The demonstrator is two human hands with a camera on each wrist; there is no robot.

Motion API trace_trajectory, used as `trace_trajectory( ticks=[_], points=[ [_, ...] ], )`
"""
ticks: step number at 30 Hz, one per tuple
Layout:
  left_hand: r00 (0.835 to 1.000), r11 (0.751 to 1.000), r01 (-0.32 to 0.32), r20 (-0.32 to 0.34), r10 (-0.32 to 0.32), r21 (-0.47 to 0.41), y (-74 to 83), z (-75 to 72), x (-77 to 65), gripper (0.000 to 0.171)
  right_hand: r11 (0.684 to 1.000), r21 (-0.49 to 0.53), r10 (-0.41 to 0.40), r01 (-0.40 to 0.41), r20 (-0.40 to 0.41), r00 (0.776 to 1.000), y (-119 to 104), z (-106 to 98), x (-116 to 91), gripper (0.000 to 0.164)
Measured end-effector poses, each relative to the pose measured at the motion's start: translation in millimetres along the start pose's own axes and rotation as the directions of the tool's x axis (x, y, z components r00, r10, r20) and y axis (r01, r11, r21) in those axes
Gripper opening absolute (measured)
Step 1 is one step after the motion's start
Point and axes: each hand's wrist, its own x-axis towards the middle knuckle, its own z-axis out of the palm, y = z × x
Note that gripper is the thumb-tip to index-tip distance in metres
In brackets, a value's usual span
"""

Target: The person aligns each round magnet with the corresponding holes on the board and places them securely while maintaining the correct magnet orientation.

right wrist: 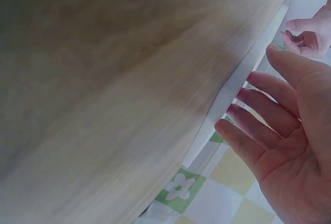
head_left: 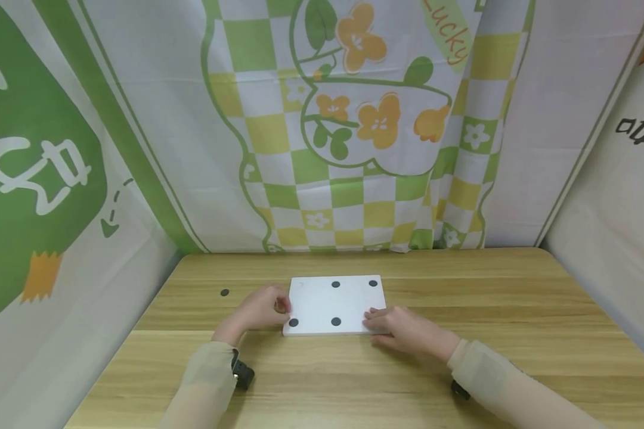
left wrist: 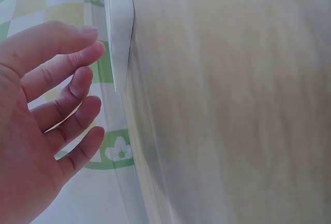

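Note:
A thin white rectangular board (head_left: pixel 315 301) lies flat on the table, with dark round discs on its face. My left hand (head_left: pixel 263 308) is at the board's left edge, its fingertips beside the lower-left disc (head_left: pixel 294 322). In the left wrist view the left hand (left wrist: pixel 49 97) has loosely bent fingers, thumb and index tips close together, and I see nothing held between them. My right hand (head_left: pixel 405 329) rests its fingers on the board's lower-right corner and hides it. Seen from the right wrist, that hand (right wrist: pixel 287 115) has relaxed, spread fingers touching the board's edge (right wrist: pixel 227 97).
A loose dark disc (head_left: pixel 225 292) lies on the wooden table (head_left: pixel 311 381) to the left of the board. More discs sit on the board at lower middle (head_left: pixel 336 322), upper middle (head_left: pixel 336 284) and upper right (head_left: pixel 372 283). Patterned curtains (head_left: pixel 327 179) hang behind and at both sides.

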Motion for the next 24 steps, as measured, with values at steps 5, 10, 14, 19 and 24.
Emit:
trace_trajectory(
  ticks=[5,10,14,19,24],
  points=[
    [1.0,1.0,0.011,-0.017,-0.011,-0.02,-4.6,-2.4,-1.6,0.011,1.0,-0.003,-0.01,0.01,-0.009,1.0,0,0,0,0.033],
    [1.0,0.999,0.021,-0.021,-0.022,-0.048,-11.0,-3.6,-2.7,0.011,0.999,-0.011,-0.033,0.032,-0.028,0.999,0,1,0,0.032],
    [0.998,0.998,0.048,-0.042,-0.05,-0.05,-15.8,-6.1,-4.3,0.008,0.999,-0.007,-0.033,0.033,-0.03,0.999,0,1,-1,0.032],
    [0.995,0.995,0.067,-0.074,-0.072,-0.07,-22.5,-10.8,-8.0,0.005,1.0,-0.001,-0.015,0.015,-0.011,1.0,-1,0,0,0.033],
    [0.989,0.991,0.108,-0.097,-0.116,-0.083,-30.7,-15.4,-12.2,0.005,1.0,0.003,-0.012,0.012,-0.004,1.0,-2,-1,0,0.034]
  ],
)
